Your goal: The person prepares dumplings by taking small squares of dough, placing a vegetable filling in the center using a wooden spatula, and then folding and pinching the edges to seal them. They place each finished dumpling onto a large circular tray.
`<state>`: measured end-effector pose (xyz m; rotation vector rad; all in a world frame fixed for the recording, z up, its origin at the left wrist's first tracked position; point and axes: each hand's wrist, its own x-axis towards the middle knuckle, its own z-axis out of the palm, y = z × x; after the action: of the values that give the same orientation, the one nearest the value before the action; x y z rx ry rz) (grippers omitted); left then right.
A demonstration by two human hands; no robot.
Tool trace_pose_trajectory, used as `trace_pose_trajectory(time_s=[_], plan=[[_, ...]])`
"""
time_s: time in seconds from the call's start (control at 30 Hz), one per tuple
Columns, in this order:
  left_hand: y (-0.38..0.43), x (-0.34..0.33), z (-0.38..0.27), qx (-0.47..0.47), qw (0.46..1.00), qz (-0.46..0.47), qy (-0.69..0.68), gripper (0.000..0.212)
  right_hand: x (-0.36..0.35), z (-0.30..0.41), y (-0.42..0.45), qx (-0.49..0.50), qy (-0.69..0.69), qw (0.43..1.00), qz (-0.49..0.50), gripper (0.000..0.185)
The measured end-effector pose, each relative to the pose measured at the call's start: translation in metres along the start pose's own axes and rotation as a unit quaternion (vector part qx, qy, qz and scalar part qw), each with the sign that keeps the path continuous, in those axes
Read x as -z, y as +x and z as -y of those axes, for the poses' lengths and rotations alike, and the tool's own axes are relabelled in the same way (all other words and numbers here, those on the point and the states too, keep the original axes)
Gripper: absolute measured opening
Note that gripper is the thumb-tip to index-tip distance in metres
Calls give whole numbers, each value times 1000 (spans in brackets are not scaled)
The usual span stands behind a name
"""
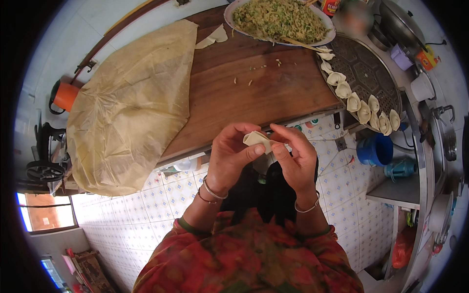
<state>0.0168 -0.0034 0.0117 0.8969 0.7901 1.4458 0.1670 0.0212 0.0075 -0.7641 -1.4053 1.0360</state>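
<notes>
Between my two hands is a folded dumpling (258,141) in a pale dough wrapper, held just off the front edge of a wooden board (234,95). My left hand (234,146) pinches its left side with thumb and fingers. On its right side, my right hand (295,154) presses the dough with the thumb. Whether filling is inside is hidden. A wide dish of chopped green filling (280,20) stands at the back, with chopsticks (304,44) lying on its rim. Several finished dumplings (353,102) line the near side of a round perforated metal tray (366,73) at the right.
A yellowish plastic sheet (135,110) covers the board's left part. Beside it lies a dough scrap (214,36). An orange mug (65,96) stands far left. Below the tray is a blue bucket (374,150) on the tiled floor. Pots and a tap (443,111) line the right.
</notes>
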Motion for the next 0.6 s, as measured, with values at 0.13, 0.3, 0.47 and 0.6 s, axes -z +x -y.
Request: trace_pose_trajectory(time_s=[0.13,0.3,0.47,0.6], plan=[[0,-2,-1,-1,1000,13,21,35,6,-2,4,55,-42,996,48,14],[1,-1,10,6,999,17,-26,34,2,-10,-6,40,-24,999,-12,15],[4,2,10,-4,998,11,-56,26,-1,-5,-2,46,-26,999,-11,19],[4,2,7,-2,999,23,-24,26,1,0,2,30,-22,999,-1,16]])
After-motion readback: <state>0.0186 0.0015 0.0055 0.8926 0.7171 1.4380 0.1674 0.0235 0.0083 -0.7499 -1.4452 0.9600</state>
